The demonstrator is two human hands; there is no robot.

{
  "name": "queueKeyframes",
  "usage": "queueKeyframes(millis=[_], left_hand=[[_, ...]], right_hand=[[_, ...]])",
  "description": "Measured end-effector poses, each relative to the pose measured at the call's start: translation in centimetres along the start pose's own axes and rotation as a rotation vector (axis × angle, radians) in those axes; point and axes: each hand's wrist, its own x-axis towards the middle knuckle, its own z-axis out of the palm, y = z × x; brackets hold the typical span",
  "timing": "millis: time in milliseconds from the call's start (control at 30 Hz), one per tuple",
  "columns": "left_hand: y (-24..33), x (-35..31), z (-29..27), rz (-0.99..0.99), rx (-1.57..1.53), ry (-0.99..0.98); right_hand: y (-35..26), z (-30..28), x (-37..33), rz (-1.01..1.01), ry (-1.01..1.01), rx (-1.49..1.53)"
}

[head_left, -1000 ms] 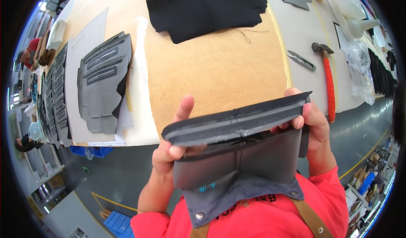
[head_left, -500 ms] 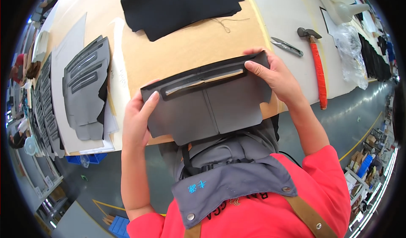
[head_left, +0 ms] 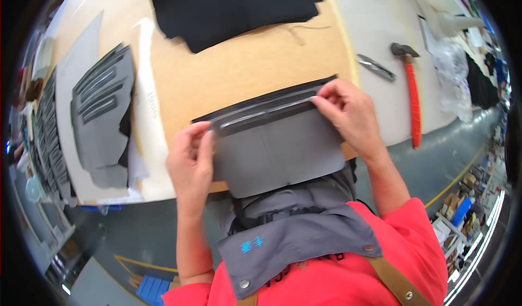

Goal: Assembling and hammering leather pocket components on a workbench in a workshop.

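A grey leather-like panel lies at the table's near edge, its lower part hanging toward my lap. A black band runs along its far edge, and below that is a long narrow slot with a pale, shiny strip showing in it. My left hand pinches the panel near the slot's left end, thumb and fingers together. At the slot's right end my right hand pinches the panel too, its thumb tip at the slot. Some motion blur softens the fingertips, and the panel's underside is hidden.
A stack of black pieces lies beyond the panel, a loose thread beside it. Thread snips and a red-handled hammer lie to the right, near a clear plastic bag. Slotted grey panels are piled at the left.
The panel has come down flatter at the table edge. Both hands have shifted from its outer sides to the slot's ends, and the slot's gap looks narrower.
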Motion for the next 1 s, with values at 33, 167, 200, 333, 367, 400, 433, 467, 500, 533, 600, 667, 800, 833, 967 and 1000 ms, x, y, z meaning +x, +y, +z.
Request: queueKeyframes(millis=[33,167,200,333,367,400,433,467,500,533,600,667,800,833,967,1000], left_hand=[[0.2,0.2,0.1,0.025,0.06,0.004],[0.2,0.6,0.3,0.039,0.104,0.015],[0.6,0.6,0.3,0.05,0.134,0.0],[2.3,0.4,1.1,0.094,0.262,0.033],[1.9,0.6,1.4,0.126,0.283,0.059],[1.7,0.6,1.6,0.126,0.288,0.062],[1.7,0.7,1.7,0.153,0.359,0.075],[1.6,0.7,1.9,0.18,0.43,0.089],[1.7,0.6,2.0,0.179,0.436,0.09],[1.7,0.5,2.1,0.198,0.454,0.102],[1.7,0.5,2.3,0.216,0.476,0.112],[1.8,0.4,2.4,0.26,0.51,0.119],[1.2,0.1,2.5,0.356,0.605,0.135],[1.2,0.0,2.6,0.372,0.649,0.139],[1.1,0.0,2.6,0.392,0.703,0.152],[1.2,-0.1,2.6,0.391,0.705,0.149]], right_hand=[[0.2,0.2,-0.1,-0.028,0.039,-0.032],[-0.2,0.2,-0.1,0.04,0.018,-0.024],[-0.2,0.2,-0.1,0.048,0.023,-0.02],[-0.4,0.4,0.1,0.066,0.024,-0.018],[-0.5,0.5,0.1,0.065,0.019,-0.012],[-0.5,0.5,0.1,0.068,0.021,-0.013],[-0.4,0.5,0.0,0.072,0.024,-0.014],[-0.3,0.6,0.0,0.071,0.022,-0.008],[-0.1,0.7,-0.1,0.042,0.034,-0.012],[0.0,0.8,-0.1,0.013,0.046,-0.016],[-0.3,0.6,-0.1,0.033,0.034,0.002],[-0.3,0.4,-0.1,0.055,0.024,0.017],[-0.2,0.4,0.0,0.031,0.02,0.001],[-0.2,0.5,0.0,0.023,0.023,0.001],[-0.3,0.5,0.0,0.015,0.024,-0.001],[-0.3,0.5,0.0,0.011,0.03,-0.008]])
